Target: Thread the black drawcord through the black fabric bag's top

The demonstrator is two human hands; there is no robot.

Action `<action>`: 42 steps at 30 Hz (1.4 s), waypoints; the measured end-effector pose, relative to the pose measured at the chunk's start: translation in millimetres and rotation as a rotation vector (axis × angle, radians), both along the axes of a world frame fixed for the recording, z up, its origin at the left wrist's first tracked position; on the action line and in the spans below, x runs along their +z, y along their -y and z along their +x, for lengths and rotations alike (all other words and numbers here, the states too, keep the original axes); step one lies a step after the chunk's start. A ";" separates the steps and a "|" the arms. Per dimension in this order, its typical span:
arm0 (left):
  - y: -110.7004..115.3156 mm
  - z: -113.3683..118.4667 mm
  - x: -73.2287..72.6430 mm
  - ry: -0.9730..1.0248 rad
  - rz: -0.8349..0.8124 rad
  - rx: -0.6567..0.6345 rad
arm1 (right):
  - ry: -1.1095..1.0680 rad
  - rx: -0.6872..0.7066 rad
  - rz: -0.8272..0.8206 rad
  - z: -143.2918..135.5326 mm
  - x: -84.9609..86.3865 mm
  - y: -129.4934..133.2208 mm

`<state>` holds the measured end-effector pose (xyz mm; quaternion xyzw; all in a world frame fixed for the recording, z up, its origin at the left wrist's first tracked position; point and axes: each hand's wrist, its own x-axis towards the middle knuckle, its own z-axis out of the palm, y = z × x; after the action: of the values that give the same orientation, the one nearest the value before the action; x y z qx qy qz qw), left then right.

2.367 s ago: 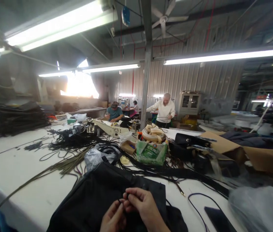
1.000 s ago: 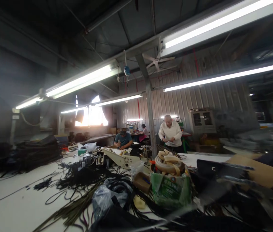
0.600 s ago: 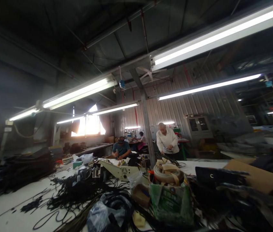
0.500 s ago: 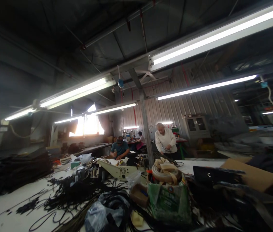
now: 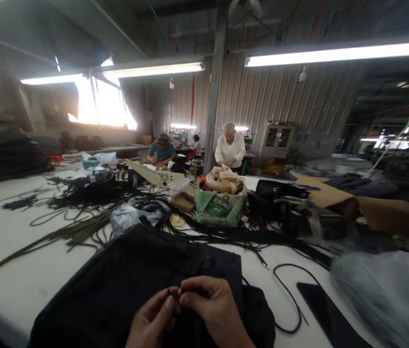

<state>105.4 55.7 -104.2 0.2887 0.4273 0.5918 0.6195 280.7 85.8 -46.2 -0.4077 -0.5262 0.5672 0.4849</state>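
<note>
View dropped again, both hands (image 5: 186,314) pinching something tiny, unclear

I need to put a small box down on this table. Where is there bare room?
Bare white table lies left of the black bag, below the olive cords. A smaller patch sits inside the black cord loop. The middle, around the green bag, is crowded.

both hands (image 5: 190,314) are bare, no gloves, rings or sleeves visible at the wrists.
</note>
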 end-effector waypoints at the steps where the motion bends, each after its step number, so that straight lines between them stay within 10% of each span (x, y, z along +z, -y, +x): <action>1: -0.2 -0.1 3.6 0.003 0.019 0.003 | -0.001 0.005 0.010 -0.7 4.5 1.3; 31: 10.8 6.7 15.5 -0.120 0.072 0.174 | 0.273 0.068 0.541 -4.9 10.6 8.9; 38: 17.3 3.6 28.0 0.018 0.012 0.153 | 0.337 -0.082 0.380 -8.4 15.8 15.3; 42: 16.5 1.5 36.1 0.140 -0.007 0.134 | 0.503 0.055 0.304 -11.1 8.5 19.8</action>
<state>106.9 39.2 -68.1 0.2152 0.4033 0.6492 0.6079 269.6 66.0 -37.7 -0.4439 -0.7195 0.3760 0.3792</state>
